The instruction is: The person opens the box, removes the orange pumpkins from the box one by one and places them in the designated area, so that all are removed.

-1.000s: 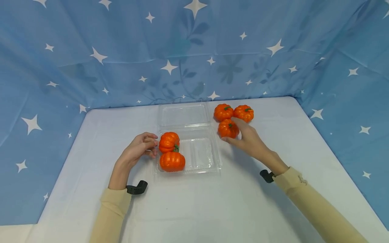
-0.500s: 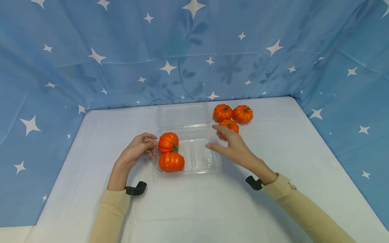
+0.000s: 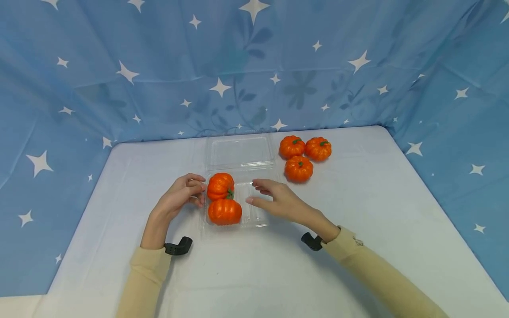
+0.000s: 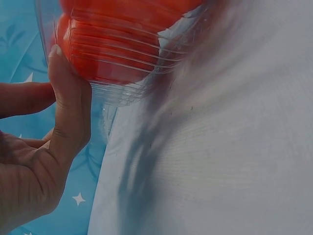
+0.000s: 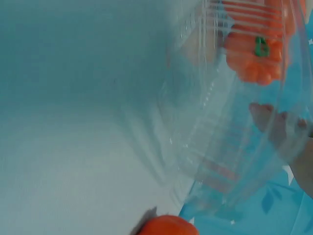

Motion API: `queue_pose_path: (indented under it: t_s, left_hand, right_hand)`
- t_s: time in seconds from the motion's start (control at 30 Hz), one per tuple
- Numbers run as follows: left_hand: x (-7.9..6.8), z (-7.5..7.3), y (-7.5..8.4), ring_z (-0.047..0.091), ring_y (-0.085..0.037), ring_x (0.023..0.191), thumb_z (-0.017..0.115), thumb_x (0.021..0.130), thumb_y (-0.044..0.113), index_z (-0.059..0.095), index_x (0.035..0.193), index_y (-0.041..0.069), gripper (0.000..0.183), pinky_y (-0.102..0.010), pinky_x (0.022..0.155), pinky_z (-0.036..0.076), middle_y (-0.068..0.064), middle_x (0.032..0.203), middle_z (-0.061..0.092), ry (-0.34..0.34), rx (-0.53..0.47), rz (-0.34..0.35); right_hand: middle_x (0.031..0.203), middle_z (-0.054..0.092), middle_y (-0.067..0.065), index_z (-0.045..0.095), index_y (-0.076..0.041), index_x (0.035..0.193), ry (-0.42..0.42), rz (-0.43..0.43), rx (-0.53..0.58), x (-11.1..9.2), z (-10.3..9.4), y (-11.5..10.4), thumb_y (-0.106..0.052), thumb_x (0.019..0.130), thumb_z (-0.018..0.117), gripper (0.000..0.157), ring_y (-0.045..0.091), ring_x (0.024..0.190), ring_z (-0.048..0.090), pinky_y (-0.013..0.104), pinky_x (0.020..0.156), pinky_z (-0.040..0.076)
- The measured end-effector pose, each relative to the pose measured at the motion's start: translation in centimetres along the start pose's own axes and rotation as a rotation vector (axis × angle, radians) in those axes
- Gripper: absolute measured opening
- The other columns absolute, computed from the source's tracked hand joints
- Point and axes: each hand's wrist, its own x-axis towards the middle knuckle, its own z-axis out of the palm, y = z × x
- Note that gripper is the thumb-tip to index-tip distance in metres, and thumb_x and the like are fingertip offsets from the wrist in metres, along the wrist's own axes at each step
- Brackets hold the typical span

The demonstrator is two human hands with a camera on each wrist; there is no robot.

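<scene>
A clear plastic clamshell container (image 3: 259, 224) lies with its lid (image 3: 240, 150) folded back. Two orange toy pumpkins fill its left side: a rear pumpkin (image 3: 220, 186) and a front pumpkin (image 3: 224, 212) lying on its side. My left hand (image 3: 180, 194) is at the container's left side, fingers loosely bent; in the left wrist view a fingertip (image 4: 56, 50) touches the clear wall. My right hand (image 3: 282, 202) hovers over the container's right half, thumb and fingers apart, holding nothing. In the right wrist view its fingers show blurred through the clear plastic.
Three more toy pumpkins stand right of the container: a back-left pumpkin (image 3: 292, 147), a back-right pumpkin (image 3: 318, 149) and a nearer pumpkin (image 3: 299, 169). A white cloth covers the table (image 3: 246, 274). Behind hangs a blue star-patterned curtain (image 3: 167, 53).
My right hand has moved left and toward me, from beside the nearest loose pumpkin to above the container. That pumpkin stays where it was. The left hand has stayed in place.
</scene>
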Motion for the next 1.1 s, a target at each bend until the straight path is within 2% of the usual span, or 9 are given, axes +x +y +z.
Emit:
queue_pose_path:
  t_s: [0.17,0.4,0.57,0.63,0.73,0.87,1.03,1.1]
  left_hand:
    - [0.1,0.1,0.2,0.062,-0.016,0.065,0.049,0.104,0.005,0.037,0.138,-0.015,0.041,-0.028,0.063,0.060,-0.008,0.085,0.064,0.000,0.002,0.009]
    - [0.1,0.0,0.2,0.062,-0.015,0.064,0.049,0.104,0.004,0.037,0.138,-0.015,0.041,-0.027,0.062,0.060,-0.008,0.087,0.064,0.007,0.016,0.006]
    - [0.1,-0.1,0.1,0.062,-0.016,0.064,0.049,0.104,0.004,0.038,0.137,-0.015,0.041,-0.028,0.062,0.060,-0.008,0.086,0.064,0.005,0.016,0.007]
    - [0.1,-0.1,0.1,0.062,-0.016,0.064,0.050,0.104,0.005,0.038,0.137,-0.015,0.041,-0.028,0.062,0.060,-0.008,0.085,0.064,0.002,0.016,0.008]
    - [0.0,-0.1,0.0,0.062,-0.016,0.064,0.049,0.104,0.005,0.038,0.137,-0.015,0.040,-0.028,0.063,0.060,-0.009,0.085,0.064,0.003,0.016,0.007]
    - [-0.1,0.0,-0.1,0.062,-0.016,0.064,0.050,0.104,0.005,0.038,0.136,-0.015,0.040,-0.028,0.062,0.060,-0.010,0.085,0.064,0.007,0.011,0.005]
    - [-0.1,0.1,-0.1,0.062,-0.016,0.063,0.050,0.104,0.004,0.037,0.137,-0.015,0.040,-0.028,0.062,0.060,-0.011,0.086,0.063,0.007,0.004,0.002]
    - [-0.2,0.2,0.0,0.062,-0.016,0.064,0.050,0.104,0.005,0.037,0.137,-0.015,0.041,-0.028,0.062,0.060,-0.010,0.086,0.063,0.006,0.005,0.006]
  right_hand:
    - [0.145,0.059,0.017,0.050,0.004,0.148,-0.049,0.018,-0.013,0.9,1.0,-0.3,-0.043,0.099,0.065,0.069,0.032,0.128,0.062,0.046,0.107,0.052]
    - [0.131,0.069,0.015,0.059,0.002,0.140,-0.107,0.108,-0.008,1.9,2.6,-0.9,-0.048,0.099,0.062,0.065,0.029,0.114,0.070,0.039,0.090,0.062]
    - [0.126,0.071,0.015,0.064,0.003,0.133,-0.151,0.139,-0.014,2.6,3.6,-1.0,-0.051,0.099,0.061,0.063,0.024,0.104,0.071,0.034,0.082,0.062]
    - [0.121,0.073,0.014,0.066,0.003,0.130,-0.168,0.145,-0.011,2.8,3.9,-1.0,-0.052,0.099,0.061,0.063,0.022,0.097,0.069,0.032,0.079,0.061]
    - [0.101,0.074,0.009,0.070,0.000,0.123,-0.193,0.146,-0.007,3.1,4.3,-1.0,-0.053,0.100,0.060,0.060,0.019,0.083,0.065,0.028,0.071,0.057]
    - [0.074,0.060,0.001,0.074,-0.004,0.110,-0.219,0.146,0.010,3.4,4.8,-1.0,-0.055,0.100,0.058,0.055,0.016,0.069,0.057,0.025,0.059,0.046]
    - [0.063,0.045,-0.002,0.072,-0.009,0.091,-0.236,0.144,0.029,3.4,5.0,-1.0,-0.054,0.101,0.057,0.048,0.014,0.061,0.049,0.024,0.055,0.034]
    - [0.062,0.044,-0.002,0.070,-0.010,0.087,-0.237,0.141,0.029,3.4,5.0,-1.1,-0.053,0.101,0.057,0.047,0.013,0.059,0.047,0.023,0.054,0.033]
